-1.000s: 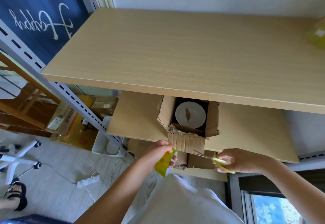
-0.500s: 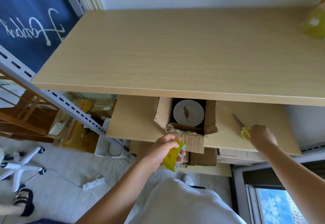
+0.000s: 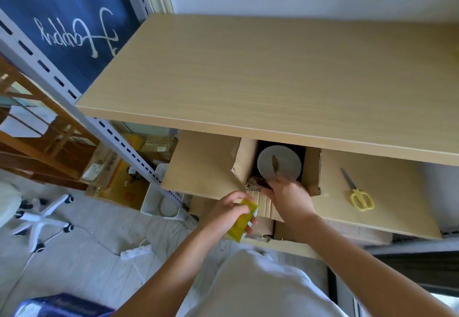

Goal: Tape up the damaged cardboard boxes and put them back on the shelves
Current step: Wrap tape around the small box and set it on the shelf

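Head view: your left hand [image 3: 227, 213] grips the yellow tape roll [image 3: 242, 219], fingers curled round it, just off the front edge of the lower shelf [image 3: 203, 165]. Your right hand [image 3: 289, 198] reaches into the open box [image 3: 244, 162], its fingers at the torn front flap [image 3: 264, 203]; you cannot tell whether they pinch the cardboard or only press it. The box sits at the shelf's front edge, near the middle, partly under the upper shelf [image 3: 260, 75], flaps standing open. Inside it lies a round pale disc [image 3: 279, 161] against a dark lining. The scissors [image 3: 357, 192], yellow-handled, lie flat on the lower shelf to the right of the box, apart from both hands, blades pointing toward the back.
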Tool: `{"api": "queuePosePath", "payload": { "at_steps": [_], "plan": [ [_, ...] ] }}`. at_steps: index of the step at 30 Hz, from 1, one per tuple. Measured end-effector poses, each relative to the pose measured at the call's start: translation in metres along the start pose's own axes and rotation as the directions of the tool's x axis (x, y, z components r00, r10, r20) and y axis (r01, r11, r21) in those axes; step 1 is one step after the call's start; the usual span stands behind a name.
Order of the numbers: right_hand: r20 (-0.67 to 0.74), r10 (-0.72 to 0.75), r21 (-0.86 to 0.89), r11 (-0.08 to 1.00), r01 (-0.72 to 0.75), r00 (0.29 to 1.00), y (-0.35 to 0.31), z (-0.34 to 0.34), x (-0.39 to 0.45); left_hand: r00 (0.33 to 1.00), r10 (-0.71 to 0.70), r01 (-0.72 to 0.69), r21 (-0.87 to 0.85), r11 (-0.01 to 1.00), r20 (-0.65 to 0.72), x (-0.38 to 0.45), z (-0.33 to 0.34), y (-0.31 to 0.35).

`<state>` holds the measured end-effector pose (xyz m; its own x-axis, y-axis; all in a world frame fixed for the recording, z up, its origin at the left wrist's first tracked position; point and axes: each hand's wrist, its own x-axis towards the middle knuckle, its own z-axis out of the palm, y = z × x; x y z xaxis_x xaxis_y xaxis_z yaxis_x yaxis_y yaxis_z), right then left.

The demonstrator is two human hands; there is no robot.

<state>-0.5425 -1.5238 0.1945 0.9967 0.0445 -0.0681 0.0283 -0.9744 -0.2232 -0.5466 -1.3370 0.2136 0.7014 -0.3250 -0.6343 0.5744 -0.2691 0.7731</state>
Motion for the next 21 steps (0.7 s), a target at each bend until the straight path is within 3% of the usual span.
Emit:
{"api": "queuePosePath", "payload": {
  "at_steps": [3, 6, 9, 12, 14, 19, 21],
  "plan": [
    [0.123, 0.023, -0.063, 0.998, -0.015, 0.992, 0.002, 0.003, 0.014, 1.0, 0.018, -0.018, 0.018, 1.0, -0.004, -0.006, -0.003, 0.004],
    [0.043, -0.046, -0.155, 0.986, 0.052, 0.998, -0.002, -0.003, 0.009, 0.998, 0.043, -0.042, 0.017, 0.999, -0.035, -0.01, -0.006, 0.008],
    [-0.225, -0.179, 0.093, 0.975, 0.204, 0.958, -0.025, -0.022, -0.005, 0.99, 0.135, -0.137, -0.026, 0.99, -0.05, -0.017, -0.011, 0.014],
    [-0.149, -0.143, 0.449, 0.872, 0.195, 0.979, -0.059, -0.047, -0.009, 0.964, 0.244, -0.251, -0.061, 0.966, -0.109, -0.029, -0.018, 0.018],
    [-0.113, -0.102, 0.583, 0.799, 0.149, 0.988, -0.076, -0.061, -0.005, 0.941, 0.31, -0.321, -0.072, 0.944, -0.136, -0.041, -0.025, 0.022],
    [-0.127, -0.087, 0.596, 0.789, 0.146, 0.988, -0.107, -0.086, 0.004, 0.904, 0.41, -0.414, -0.008, 0.91, -0.119, -0.067, -0.045, 0.026],
    [-0.271, -0.244, 0.365, 0.869, 0.334, 0.931, -0.119, -0.101, 0.003, 0.904, 0.405, -0.415, -0.054, 0.908, -0.139, -0.071, -0.051, 0.03]
  ]
}}
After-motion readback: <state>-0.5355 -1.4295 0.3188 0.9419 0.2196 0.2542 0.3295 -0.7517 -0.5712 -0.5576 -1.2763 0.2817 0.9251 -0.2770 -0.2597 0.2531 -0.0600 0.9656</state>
